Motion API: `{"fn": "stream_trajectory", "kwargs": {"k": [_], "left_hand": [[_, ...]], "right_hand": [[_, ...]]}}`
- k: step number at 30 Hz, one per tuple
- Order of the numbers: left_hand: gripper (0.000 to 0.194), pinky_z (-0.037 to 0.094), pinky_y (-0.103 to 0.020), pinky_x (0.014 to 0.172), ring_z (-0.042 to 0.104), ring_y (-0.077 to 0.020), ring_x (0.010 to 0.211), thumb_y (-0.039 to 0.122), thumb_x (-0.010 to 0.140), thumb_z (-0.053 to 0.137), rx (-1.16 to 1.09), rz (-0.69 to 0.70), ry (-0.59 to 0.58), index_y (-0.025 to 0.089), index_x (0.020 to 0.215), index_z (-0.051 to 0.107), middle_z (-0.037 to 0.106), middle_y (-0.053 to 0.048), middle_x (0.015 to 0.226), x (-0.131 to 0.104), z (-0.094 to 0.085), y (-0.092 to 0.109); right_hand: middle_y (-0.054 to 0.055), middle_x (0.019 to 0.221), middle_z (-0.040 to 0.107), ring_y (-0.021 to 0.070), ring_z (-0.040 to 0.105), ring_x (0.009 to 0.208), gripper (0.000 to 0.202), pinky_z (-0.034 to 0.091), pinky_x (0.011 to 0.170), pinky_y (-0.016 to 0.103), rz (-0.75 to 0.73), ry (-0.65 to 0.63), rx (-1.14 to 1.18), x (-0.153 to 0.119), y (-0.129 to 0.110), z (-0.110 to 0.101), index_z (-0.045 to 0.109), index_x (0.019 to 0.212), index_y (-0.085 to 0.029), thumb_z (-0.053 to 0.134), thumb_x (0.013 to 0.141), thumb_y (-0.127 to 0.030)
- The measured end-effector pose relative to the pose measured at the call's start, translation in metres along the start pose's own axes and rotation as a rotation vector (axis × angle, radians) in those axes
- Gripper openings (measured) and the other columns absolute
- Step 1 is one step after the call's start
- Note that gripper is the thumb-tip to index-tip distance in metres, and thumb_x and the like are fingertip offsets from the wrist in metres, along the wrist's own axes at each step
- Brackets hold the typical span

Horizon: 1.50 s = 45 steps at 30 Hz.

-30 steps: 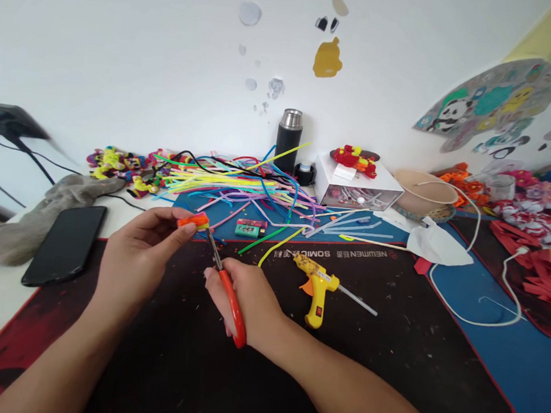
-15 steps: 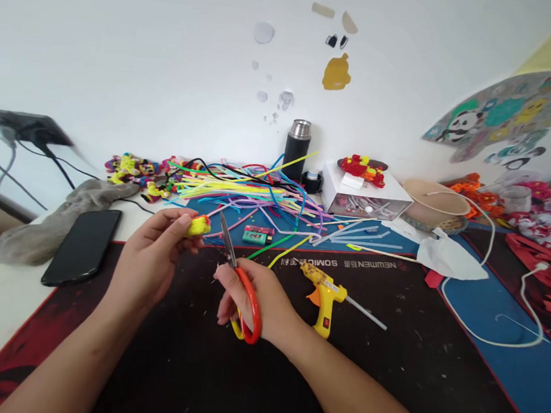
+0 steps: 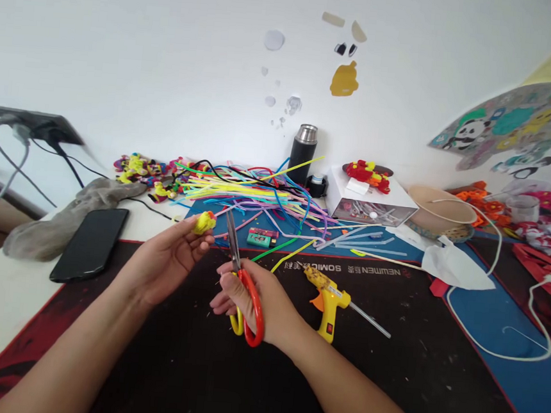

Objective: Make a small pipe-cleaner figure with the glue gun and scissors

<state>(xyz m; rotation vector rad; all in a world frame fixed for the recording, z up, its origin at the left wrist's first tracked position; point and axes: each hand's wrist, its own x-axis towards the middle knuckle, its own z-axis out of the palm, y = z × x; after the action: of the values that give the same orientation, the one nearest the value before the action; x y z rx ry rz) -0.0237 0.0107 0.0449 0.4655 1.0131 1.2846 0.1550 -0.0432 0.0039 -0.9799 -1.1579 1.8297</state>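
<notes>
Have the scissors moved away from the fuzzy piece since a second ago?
Yes. The scissors in the right hand have pulled back from the yellow fuzzy piece, swinging toward the glue gun, blades now upright.

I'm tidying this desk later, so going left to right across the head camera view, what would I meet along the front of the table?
Grey cloth → black phone → left hand holding a yellow pipe-cleaner piece → right hand holding red-handled scissors → yellow glue gun → white paper piece → white cable.
</notes>
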Motion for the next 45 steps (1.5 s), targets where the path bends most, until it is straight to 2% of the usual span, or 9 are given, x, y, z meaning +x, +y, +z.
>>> {"fn": "stream_trajectory", "kwargs": {"k": [3, 7, 10, 13, 17, 26, 39, 45], "left_hand": [[0.024, 0.064, -0.02, 0.062, 0.073, -0.0137, 0.069, 0.008, 0.1, 0.059, -0.008, -0.027, -0.022, 0.011, 0.09, 0.08, 0.077, -0.008, 0.082, -0.001, 0.0, -0.001], [0.006, 0.062, -0.02, 0.062, 0.072, -0.0141, 0.072, 0.017, 0.092, 0.076, 0.073, 0.082, -0.072, 0.012, 0.093, 0.08, 0.079, -0.007, 0.088, 0.001, -0.008, -0.007], [0.023, 0.059, -0.019, 0.061, 0.07, -0.0145, 0.071, 0.033, 0.085, 0.089, 0.158, 0.197, -0.115, 0.013, 0.093, 0.081, 0.078, -0.006, 0.083, 0.002, -0.013, -0.011], [0.036, 0.057, -0.02, 0.06, 0.068, -0.0147, 0.067, 0.045, 0.076, 0.096, 0.227, 0.276, -0.109, 0.015, 0.089, 0.08, 0.076, -0.004, 0.075, 0.003, -0.014, -0.012], [0.043, 0.055, -0.022, 0.058, 0.066, -0.0148, 0.062, 0.053, 0.071, 0.098, 0.295, 0.325, -0.099, 0.018, 0.085, 0.079, 0.074, -0.002, 0.071, 0.001, -0.013, -0.012], [0.037, 0.051, -0.024, 0.054, 0.064, -0.0153, 0.056, 0.053, 0.078, 0.092, 0.438, 0.416, -0.085, 0.021, 0.076, 0.075, 0.07, -0.002, 0.065, -0.008, -0.007, -0.011], [0.039, 0.052, -0.025, 0.05, 0.063, -0.016, 0.052, 0.054, 0.074, 0.094, 0.476, 0.406, -0.067, 0.021, 0.072, 0.073, 0.069, -0.002, 0.062, -0.011, -0.002, -0.011], [0.041, 0.052, -0.025, 0.051, 0.064, -0.0159, 0.053, 0.056, 0.074, 0.094, 0.468, 0.389, -0.072, 0.021, 0.073, 0.072, 0.07, -0.002, 0.063, -0.01, -0.005, -0.011]], "right_hand": [[0.0, 0.076, 0.071, 0.0185, 0.074, 0.069, 0.079, 0.061, 0.073, 0.034, 0.004, 0.013, -0.014, 0.0, 0.0, 0.0, 0.063, 0.109, -0.021, 0.078, 0.071, -0.089], [0.0, 0.077, 0.072, 0.0211, 0.077, 0.074, 0.079, 0.063, 0.076, 0.037, -0.003, 0.026, -0.054, 0.001, 0.003, -0.001, 0.063, 0.113, -0.021, 0.078, 0.073, -0.088], [0.001, 0.079, 0.073, 0.0228, 0.078, 0.076, 0.078, 0.063, 0.078, 0.039, -0.01, 0.032, -0.081, 0.001, 0.005, -0.002, 0.063, 0.116, -0.021, 0.077, 0.075, -0.087], [0.002, 0.081, 0.074, 0.0246, 0.08, 0.079, 0.078, 0.064, 0.08, 0.041, -0.009, 0.026, -0.094, 0.001, 0.006, -0.003, 0.063, 0.117, -0.021, 0.078, 0.075, -0.086], [0.003, 0.082, 0.074, 0.0265, 0.08, 0.082, 0.079, 0.065, 0.082, 0.043, -0.007, 0.02, -0.092, 0.0, 0.008, -0.003, 0.064, 0.119, -0.021, 0.079, 0.075, -0.085], [0.007, 0.096, 0.078, 0.026, 0.078, 0.088, 0.066, 0.061, 0.081, 0.038, -0.04, 0.016, -0.339, -0.006, 0.003, -0.005, 0.066, 0.127, -0.023, 0.082, 0.085, -0.072], [0.007, 0.097, 0.078, 0.0261, 0.077, 0.088, 0.065, 0.059, 0.08, 0.038, -0.084, 0.029, -0.427, -0.008, 0.002, -0.006, 0.066, 0.126, -0.024, 0.078, 0.088, -0.074], [0.006, 0.095, 0.078, 0.0261, 0.076, 0.085, 0.062, 0.057, 0.078, 0.038, -0.111, 0.056, -0.513, -0.01, -0.006, -0.004, 0.068, 0.124, -0.023, 0.076, 0.09, -0.074]]}}
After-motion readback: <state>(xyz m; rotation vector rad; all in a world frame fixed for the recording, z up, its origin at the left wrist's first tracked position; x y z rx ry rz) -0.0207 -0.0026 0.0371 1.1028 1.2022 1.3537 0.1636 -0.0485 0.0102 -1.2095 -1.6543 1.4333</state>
